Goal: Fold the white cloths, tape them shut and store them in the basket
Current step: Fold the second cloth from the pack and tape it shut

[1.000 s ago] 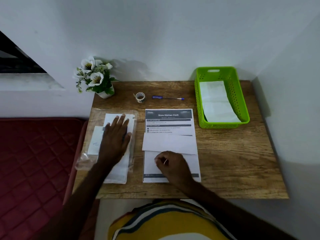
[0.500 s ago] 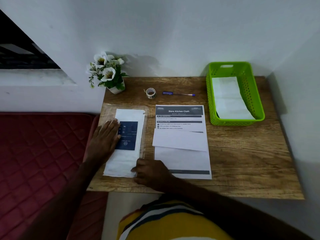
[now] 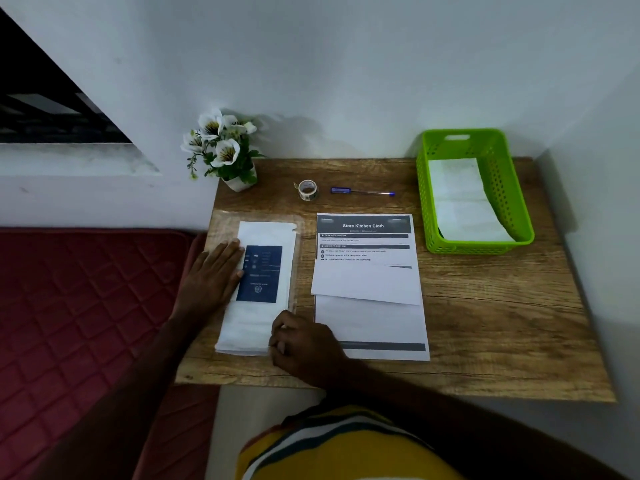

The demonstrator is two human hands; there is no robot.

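Against white wall (image 3: 346, 64): wooden table (image 3: 485, 323), maybe desk.

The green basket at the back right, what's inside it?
Inside the green basket lies a folded white cloth, stretched along its length and covering most of the floor. Whether anything lies beneath the cloth cannot be seen.

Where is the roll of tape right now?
In the head view, the roll of tape stands near the table's back edge, between the flower pot on its left and the blue pen on its right.
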